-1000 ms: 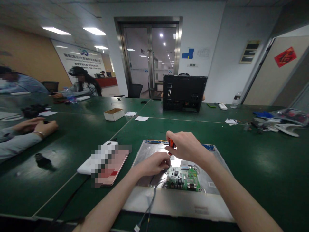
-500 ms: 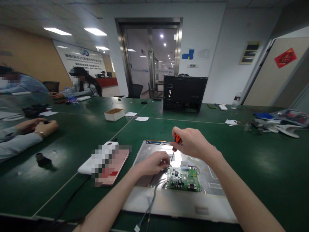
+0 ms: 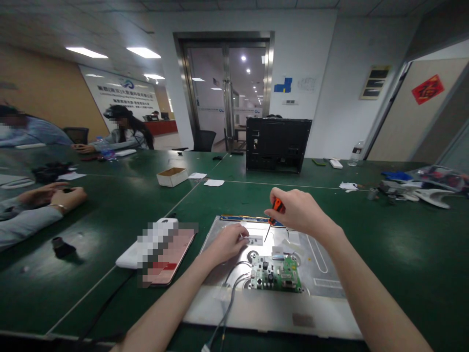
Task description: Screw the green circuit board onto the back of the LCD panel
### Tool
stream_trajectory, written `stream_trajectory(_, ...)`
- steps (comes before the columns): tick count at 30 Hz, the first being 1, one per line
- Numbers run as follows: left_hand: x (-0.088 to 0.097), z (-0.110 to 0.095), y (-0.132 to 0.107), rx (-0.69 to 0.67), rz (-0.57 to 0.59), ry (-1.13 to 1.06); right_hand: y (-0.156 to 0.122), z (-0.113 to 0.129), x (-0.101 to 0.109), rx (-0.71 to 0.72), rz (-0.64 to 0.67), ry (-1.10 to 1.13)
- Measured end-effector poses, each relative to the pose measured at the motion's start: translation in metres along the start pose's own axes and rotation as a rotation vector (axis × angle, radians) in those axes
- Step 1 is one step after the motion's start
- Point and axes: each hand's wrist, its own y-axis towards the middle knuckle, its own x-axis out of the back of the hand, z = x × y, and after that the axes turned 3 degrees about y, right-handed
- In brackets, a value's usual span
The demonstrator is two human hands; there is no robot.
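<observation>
My right hand [image 3: 298, 210] is closed around the orange and black handle of a screwdriver [image 3: 278, 205]. Its thin shaft slants down toward a flat metal display panel [image 3: 330, 303], above the circuit board. My left hand [image 3: 230, 239] hovers at or rests on the panel's left part, fingers bent and a little apart, beside a pale label [image 3: 255, 240] with small dark specks. Whether these are print or screws is unclear. A green circuit board [image 3: 274, 274] lies on the panel, with grey cables [image 3: 230, 308] running from its left side toward the front edge.
Left of the panel lie a white power bank-like block [image 3: 128, 254] and a pinkish phone-like slab [image 3: 181, 249]. A black monitor housing [image 3: 278, 144] stands behind, near a small open box [image 3: 172, 177]. Another person's hands [image 3: 68, 198] are at the left; plastic parts [image 3: 399, 190] lie right.
My left hand has moved off the circuit board's upper left corner, up and left to the label. My right hand has shifted slightly right with the screwdriver, whose tip has left that corner.
</observation>
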Motion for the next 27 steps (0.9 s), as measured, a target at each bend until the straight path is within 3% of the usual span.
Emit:
stream_trajectory(11,0.001,0.000,0.000,0.030,-0.024,-0.017,-0.017,-0.011,0.006,-0.040,-0.026,0.098)
stream_trajectory(15,0.012,-0.007,-0.013,0.040,-0.040,-0.036,-0.049,-0.032,-0.005,-0.167,-0.108,0.354)
stream_trajectory(19,0.021,-0.021,-0.041,0.044,0.000,-0.104,-0.088,-0.051,-0.026,-0.405,-0.322,0.553)
stream_trajectory(23,0.017,-0.039,-0.069,0.055,0.002,-0.175,-0.118,-0.056,-0.046,-0.642,-0.445,0.939)
stream_trajectory(27,0.006,-0.051,-0.083,0.020,0.021,-0.209,-0.136,-0.050,-0.060,-0.755,-0.539,1.162)
